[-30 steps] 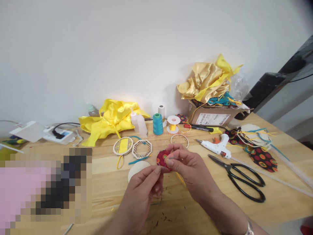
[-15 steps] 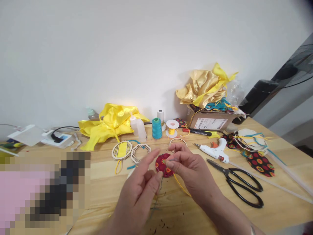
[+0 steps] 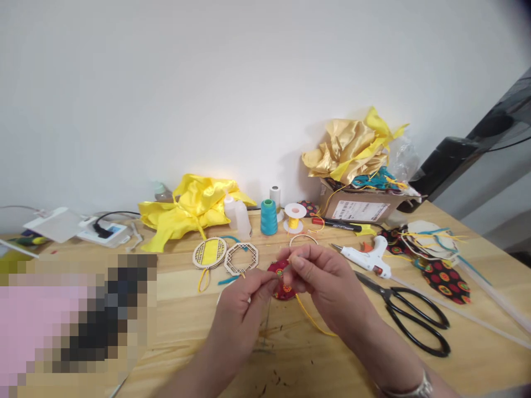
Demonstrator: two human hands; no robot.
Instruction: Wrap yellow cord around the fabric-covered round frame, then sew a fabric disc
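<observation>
Both hands meet over the middle of the wooden table [image 3: 186, 320]. My right hand [image 3: 319, 276] pinches a small round red patterned fabric piece [image 3: 282, 279] between thumb and fingers. My left hand [image 3: 244, 301] is closed in a pinch at the piece's left edge, on something too thin to name. A yellow cord [image 3: 315, 323] trails from the piece down onto the table. Part of a white disc [image 3: 218, 298] shows behind my left hand.
Black scissors [image 3: 409, 315] and a white glue gun [image 3: 363, 257] lie to the right. Behind the hands are two wooden lattice frames [image 3: 226, 255], a wooden ring [image 3: 303, 239], teal thread [image 3: 268, 217], yellow fabric [image 3: 186, 207] and a cardboard box [image 3: 360, 207]. Patterned fabric cutouts [image 3: 443, 279] lie far right.
My left hand opened briefly, then closed again in a pinch at the fabric piece's left edge. The yellow cord now hangs further down. The view shifted slightly.
</observation>
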